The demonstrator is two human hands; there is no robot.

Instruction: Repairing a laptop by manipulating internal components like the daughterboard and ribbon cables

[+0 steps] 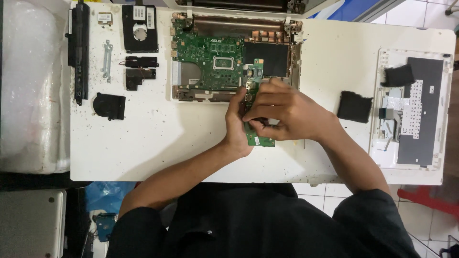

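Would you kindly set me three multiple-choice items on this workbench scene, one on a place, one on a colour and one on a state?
1. Where does the keyboard panel lie on the white table?
A. far left
B. far right
C. under the hands

2. What colour is the small board held in both hands?
A. green
B. red
C. white

3. In what state is the laptop base?
A. closed
B. wrapped in foil
C. opened, main board bare

Answers:
1 B, it sits at the table's right end, beyond the two black pads.
2 A, green shows below the left hand and right hand.
3 C, the green main board lies uncovered.
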